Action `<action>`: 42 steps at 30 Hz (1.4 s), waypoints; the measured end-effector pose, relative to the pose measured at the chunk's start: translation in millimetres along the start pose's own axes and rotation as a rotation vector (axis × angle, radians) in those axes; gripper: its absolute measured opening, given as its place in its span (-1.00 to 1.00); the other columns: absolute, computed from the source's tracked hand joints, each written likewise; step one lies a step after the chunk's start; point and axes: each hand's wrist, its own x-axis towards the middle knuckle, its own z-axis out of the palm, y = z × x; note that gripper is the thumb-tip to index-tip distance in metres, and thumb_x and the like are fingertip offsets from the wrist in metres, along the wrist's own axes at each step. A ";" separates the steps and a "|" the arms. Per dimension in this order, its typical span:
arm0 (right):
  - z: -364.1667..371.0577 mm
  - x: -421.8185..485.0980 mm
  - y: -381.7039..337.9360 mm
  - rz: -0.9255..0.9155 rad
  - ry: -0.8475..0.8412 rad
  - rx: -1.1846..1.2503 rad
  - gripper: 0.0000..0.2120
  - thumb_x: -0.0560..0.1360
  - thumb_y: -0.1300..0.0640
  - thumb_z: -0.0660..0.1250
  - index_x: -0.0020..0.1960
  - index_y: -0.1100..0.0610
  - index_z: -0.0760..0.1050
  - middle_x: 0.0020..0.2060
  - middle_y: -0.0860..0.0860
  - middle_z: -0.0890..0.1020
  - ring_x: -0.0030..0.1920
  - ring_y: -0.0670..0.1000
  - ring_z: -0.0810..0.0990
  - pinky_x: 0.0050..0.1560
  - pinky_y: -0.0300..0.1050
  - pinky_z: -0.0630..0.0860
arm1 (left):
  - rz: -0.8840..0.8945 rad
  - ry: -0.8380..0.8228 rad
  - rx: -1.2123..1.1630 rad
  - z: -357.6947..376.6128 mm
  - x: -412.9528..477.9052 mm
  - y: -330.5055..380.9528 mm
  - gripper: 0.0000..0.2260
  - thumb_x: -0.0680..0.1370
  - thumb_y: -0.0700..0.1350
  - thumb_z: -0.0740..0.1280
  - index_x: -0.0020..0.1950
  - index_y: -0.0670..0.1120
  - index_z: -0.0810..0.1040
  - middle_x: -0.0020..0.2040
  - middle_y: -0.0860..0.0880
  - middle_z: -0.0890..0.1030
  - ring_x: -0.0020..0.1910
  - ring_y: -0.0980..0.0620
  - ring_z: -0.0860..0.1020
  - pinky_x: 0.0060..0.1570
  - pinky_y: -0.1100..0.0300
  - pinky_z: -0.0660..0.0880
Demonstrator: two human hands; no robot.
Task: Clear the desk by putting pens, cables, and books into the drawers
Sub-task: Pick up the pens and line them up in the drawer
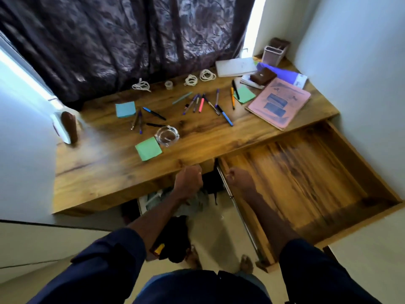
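The desk [109, 167] fills the middle of the view, and a wide drawer [306, 178] stands open at 4 o'clock, its wooden floor bare. Both hands sit at 6 o'clock of the desktop, just below its front edge. The left hand [189, 178] has its fingers curled tight against the underside of that edge; motion blur hides whether it grips anything. The right hand [240, 178] is curled into a loose fist just beside the drawer's near left corner, and I cannot tell if it touches the wood.

The pens [201, 103] lie scattered at the desk's centre, with a few more towards 9 o'clock. Coiled white cables [207, 75] lie along the back edge at 12 o'clock, below the dark curtain [109, 36]. A pink book [279, 103] lies at 2 o'clock, a white notebook [236, 66] behind it. A glass ashtray [167, 135] touches a green sticky pad [148, 148] near the front
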 end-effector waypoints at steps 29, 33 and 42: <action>-25.0 331.0 -178.5 -0.295 0.003 -0.077 -0.84 0.41 0.29 0.32 -0.08 0.19 0.65 -0.14 0.10 0.72 -0.08 0.11 0.67 -0.09 -0.01 0.60 | -0.092 -0.212 0.048 -84.3 251.9 -42.6 -0.57 0.52 -0.06 0.36 0.34 -0.21 0.44 0.34 -0.21 0.48 0.34 -0.22 0.45 0.32 -0.02 0.39; -7.3 378.4 -184.0 -0.367 -0.115 -0.179 -0.83 0.40 0.25 0.40 -0.03 0.12 0.66 -0.08 0.06 0.70 0.01 0.11 0.65 -0.02 -0.04 0.55 | -0.165 -0.266 0.117 -67.4 263.2 -47.5 -0.54 0.57 -0.13 0.33 0.44 -0.25 0.39 0.41 -0.23 0.43 0.34 -0.25 0.47 0.33 -0.02 0.39; 25.6 410.6 -180.8 -0.292 -0.139 -0.286 -0.92 0.46 0.23 0.39 -0.09 0.12 0.65 -0.06 0.10 0.67 0.09 0.17 0.59 -0.07 -0.10 0.45 | -0.107 -0.364 0.255 -39.0 280.9 -59.2 -0.47 0.48 -0.16 0.34 0.42 -0.31 0.39 0.43 -0.36 0.39 0.33 -0.34 0.47 0.33 -0.12 0.43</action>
